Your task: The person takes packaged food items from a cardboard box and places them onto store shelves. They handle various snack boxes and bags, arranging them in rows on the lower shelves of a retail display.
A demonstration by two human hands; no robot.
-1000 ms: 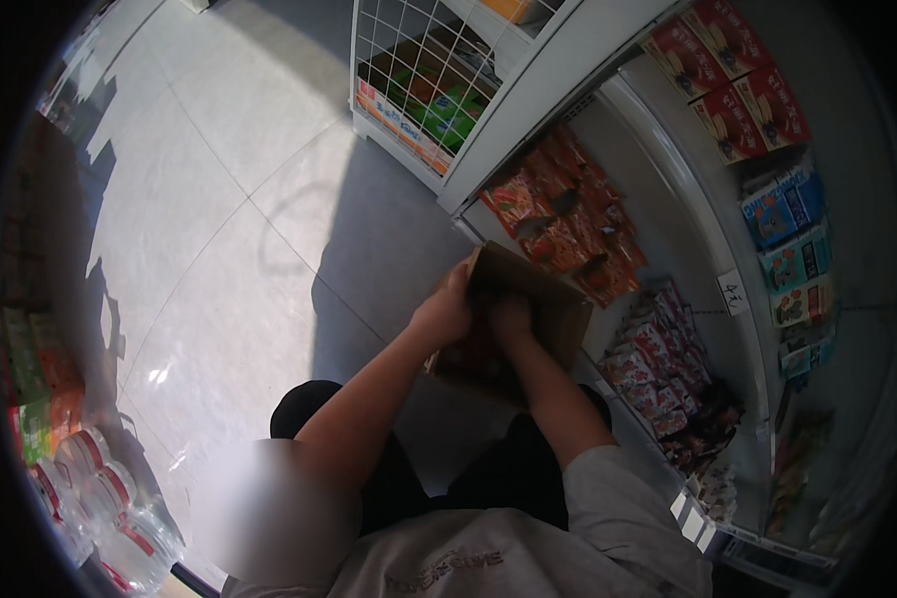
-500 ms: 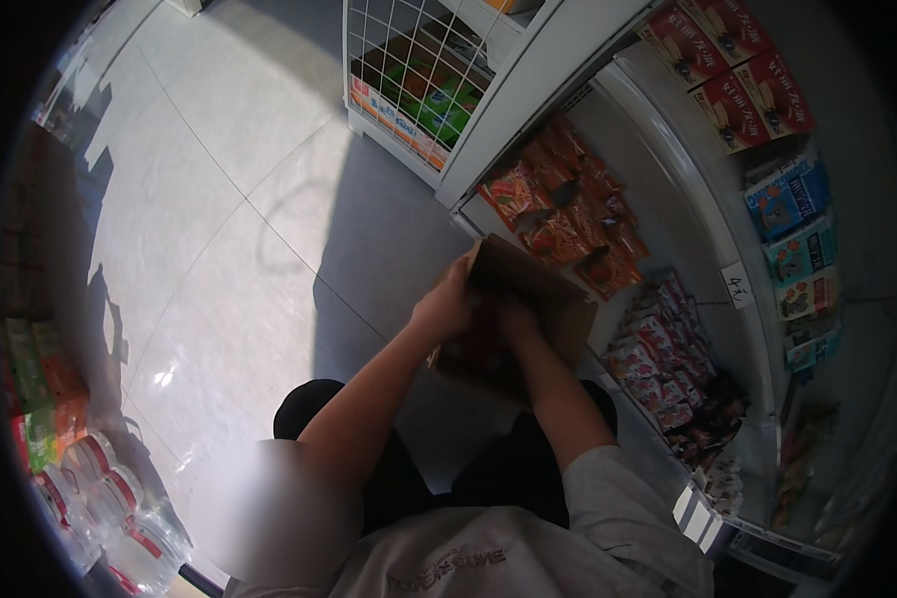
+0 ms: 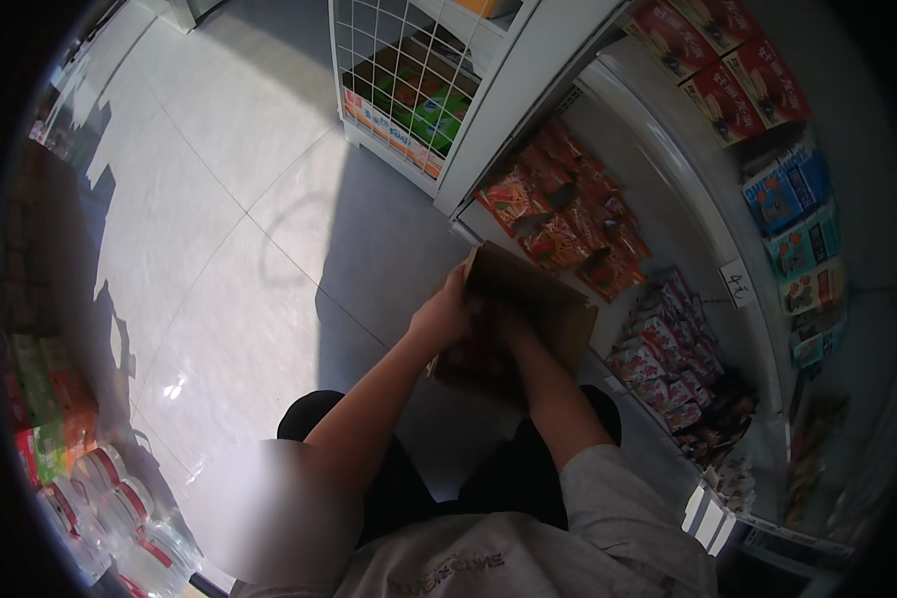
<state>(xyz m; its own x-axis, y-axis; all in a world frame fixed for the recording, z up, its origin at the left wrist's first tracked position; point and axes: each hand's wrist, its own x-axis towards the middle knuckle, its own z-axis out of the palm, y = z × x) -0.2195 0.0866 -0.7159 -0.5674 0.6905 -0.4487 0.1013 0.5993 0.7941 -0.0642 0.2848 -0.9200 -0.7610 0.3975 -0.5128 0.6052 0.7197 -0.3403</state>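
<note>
An opened brown cardboard box [image 3: 571, 334] is held in front of my knees, its flaps standing up. My left hand [image 3: 443, 315] grips the box's left side, with the fingertips out of sight. Down inside the box is my right hand [image 3: 511, 331], its fingers hidden in shadow. Dark reddish contents [image 3: 476, 334] show dimly between my hands, too dark to name. Just beyond the box, orange-red snack packets [image 3: 568, 214] lie on the bottom shelf.
White-and-red packets [image 3: 665, 359] fill the shelf at my right, below red boxes [image 3: 738, 75] and blue packets [image 3: 787, 194]. A white wire-sided rack [image 3: 409, 85] stands ahead. Clear plastic containers with red bands [image 3: 120, 508] are stacked at lower left, beside sunlit floor tiles [image 3: 239, 199].
The view has shifted slightly. Both hands keep nearly the same place at the box, my left on its side and my right inside.
</note>
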